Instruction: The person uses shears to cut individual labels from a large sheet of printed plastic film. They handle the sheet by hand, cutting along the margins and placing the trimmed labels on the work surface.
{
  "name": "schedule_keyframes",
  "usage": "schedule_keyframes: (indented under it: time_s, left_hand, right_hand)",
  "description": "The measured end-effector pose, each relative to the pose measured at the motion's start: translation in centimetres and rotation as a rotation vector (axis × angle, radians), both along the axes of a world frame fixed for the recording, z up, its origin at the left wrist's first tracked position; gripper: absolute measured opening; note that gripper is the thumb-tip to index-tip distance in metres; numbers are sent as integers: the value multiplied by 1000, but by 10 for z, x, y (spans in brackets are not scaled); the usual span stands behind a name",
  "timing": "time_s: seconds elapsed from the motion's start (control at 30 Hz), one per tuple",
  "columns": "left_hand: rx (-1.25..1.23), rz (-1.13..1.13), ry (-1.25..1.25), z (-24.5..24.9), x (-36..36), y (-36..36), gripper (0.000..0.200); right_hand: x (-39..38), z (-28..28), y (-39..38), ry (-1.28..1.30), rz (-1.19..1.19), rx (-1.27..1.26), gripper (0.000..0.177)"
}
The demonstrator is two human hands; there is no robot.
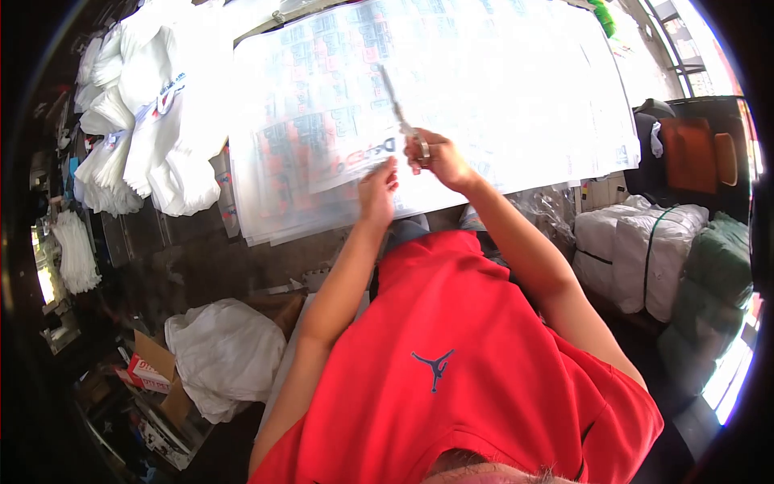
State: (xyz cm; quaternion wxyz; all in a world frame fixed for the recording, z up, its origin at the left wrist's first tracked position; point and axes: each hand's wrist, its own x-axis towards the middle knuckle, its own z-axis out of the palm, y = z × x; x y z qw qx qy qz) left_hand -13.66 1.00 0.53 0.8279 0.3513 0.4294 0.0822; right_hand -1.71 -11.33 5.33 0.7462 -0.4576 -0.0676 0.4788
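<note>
My right hand point(439, 160) is closed round the handles of a pair of scissors point(397, 101), whose long blades point up and away over the table. Just left of it, my left hand point(377, 192) has its fingertips pinched together at the near edge of a translucent printed sheet point(343, 157). Blue and red lettering shows on that sheet. Beneath both hands lies a wide stack of similar white printed sheets point(282, 214). Strong light washes out the stack's right half.
Bundles of white bags point(153, 121) hang or lie at the left. Lower left are a white sack point(226, 355) and an opened cardboard box point(153, 371). Strapped white bales point(637, 250) and a green bale point(713, 274) stand at the right, near a brown chair point(689, 153).
</note>
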Motion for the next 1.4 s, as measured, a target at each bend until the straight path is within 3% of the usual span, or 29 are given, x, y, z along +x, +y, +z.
schedule_keyframes:
  time_s: [0.23, 0.33, 0.43, 0.47, 0.53, 0.57, 0.6, 0.67, 0.8, 0.93, 1.4]
  left_hand:
    - [-297, -273, 71, -51, 55, -126, 19]
    - [-373, -268, 85, -69, 68, -162, 20]
    - [-406, -309, 162, -75, 70, -185, 31]
    - [-402, -309, 171, -63, 68, -185, 31]
    - [-507, -495, 370, -42, 62, -179, 37]
    - [-544, -564, 336, -42, 55, -170, 40]
    - [-537, -557, 347, -42, 53, -159, 40]
    - [-167, -641, 283, -24, 48, -132, 33]
    - [137, -571, 237, -29, 49, -70, 24]
    - [179, -501, 233, -25, 50, -53, 22]
    - [85, -576, 187, -30, 40, -82, 21]
  right_hand:
    - [14, 28, -125, -135, -173, -220, 9]
    - [8, 36, -171, -204, -152, -377, 15]
    - [-4, 31, -205, -114, -97, -420, 38]
    - [-8, 26, -212, -105, -97, -416, 38]
    - [-16, 5, -226, 38, -95, -438, 36]
    - [-19, -4, -226, 35, -64, -402, 36]
    - [-22, -14, -227, 79, -49, -370, 35]
    - [-25, -30, -222, 113, -34, -315, 35]
    - [-27, -37, -209, 162, -66, -287, 37]
    - [-22, -44, -207, 136, -60, -285, 38]
    - [-19, -57, -198, 164, -86, -222, 33]
